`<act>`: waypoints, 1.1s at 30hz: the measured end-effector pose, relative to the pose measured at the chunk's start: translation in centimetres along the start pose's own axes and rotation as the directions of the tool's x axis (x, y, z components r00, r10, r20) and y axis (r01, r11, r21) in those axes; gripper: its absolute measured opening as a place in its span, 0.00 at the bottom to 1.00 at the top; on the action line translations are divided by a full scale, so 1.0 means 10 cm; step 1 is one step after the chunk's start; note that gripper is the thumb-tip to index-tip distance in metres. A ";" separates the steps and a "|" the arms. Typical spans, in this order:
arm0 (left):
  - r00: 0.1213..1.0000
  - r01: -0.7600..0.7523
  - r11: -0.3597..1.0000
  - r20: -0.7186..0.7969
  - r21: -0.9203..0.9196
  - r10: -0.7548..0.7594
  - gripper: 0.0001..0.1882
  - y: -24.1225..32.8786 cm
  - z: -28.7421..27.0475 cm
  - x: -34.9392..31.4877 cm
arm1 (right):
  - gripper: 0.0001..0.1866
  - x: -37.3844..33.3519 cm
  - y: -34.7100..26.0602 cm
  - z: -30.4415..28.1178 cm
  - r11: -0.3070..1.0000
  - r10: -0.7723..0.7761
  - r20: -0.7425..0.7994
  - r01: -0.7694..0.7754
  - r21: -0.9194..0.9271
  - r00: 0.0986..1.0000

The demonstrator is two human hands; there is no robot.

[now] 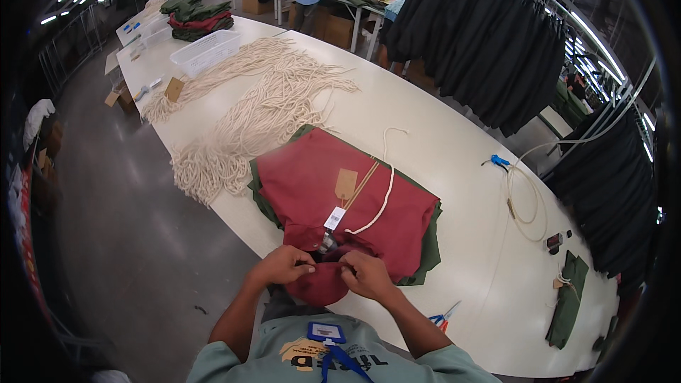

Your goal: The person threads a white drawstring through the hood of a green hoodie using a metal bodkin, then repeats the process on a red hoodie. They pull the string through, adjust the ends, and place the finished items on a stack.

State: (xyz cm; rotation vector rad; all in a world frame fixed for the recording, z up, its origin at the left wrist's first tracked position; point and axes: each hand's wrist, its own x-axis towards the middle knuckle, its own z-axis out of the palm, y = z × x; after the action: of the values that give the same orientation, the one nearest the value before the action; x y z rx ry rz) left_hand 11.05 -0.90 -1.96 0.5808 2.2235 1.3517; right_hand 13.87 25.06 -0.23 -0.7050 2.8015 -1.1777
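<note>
A dark red garment (pixel 408 220) lies flat on the white table, on top of green ones whose edges stick out around it. At its near end, my left hand (pixel 285 265) pinches one side of a red hood-like flap. My right hand (pixel 367 274) grips the other side of it, fingers closed. The flap hangs over the table's near edge. Just beyond my hands are a brown card tag (pixel 346 183) on a string and a white label (pixel 335 218). One cream cord (pixel 387 188) runs across the garment, its near end by the neck opening.
Big heaps of cream cords (pixel 266 103) spread over the table's left part, with a white plastic basket (pixel 207 52) behind. Scissors (pixel 445 317) lie near my right forearm. To the right are an air hose with blue gun (pixel 500 161) and a folded green garment (pixel 568 301).
</note>
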 end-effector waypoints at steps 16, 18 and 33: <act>0.996 0.026 0.957 -0.085 0.288 -0.001 0.09 0.00 0.12 0.43 | 0.07 -0.29 0.32 0.18 0.964 0.202 -0.240 -0.150 0.220 0.950; 0.995 -0.058 0.960 -0.060 0.275 0.077 0.09 -0.06 0.12 0.49 | 0.07 -0.27 0.30 0.23 0.952 0.247 -0.267 -0.182 0.245 0.931; 0.981 -0.192 0.928 0.067 0.318 0.180 0.11 -0.14 0.01 0.77 | 0.08 -0.24 0.46 0.35 0.931 0.350 -0.320 -0.291 0.219 0.880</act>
State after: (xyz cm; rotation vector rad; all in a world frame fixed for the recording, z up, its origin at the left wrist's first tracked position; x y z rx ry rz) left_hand 4.84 2.99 -4.57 0.9470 2.4281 1.0523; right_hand 14.83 26.48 -6.27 -0.0017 2.8806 -1.5708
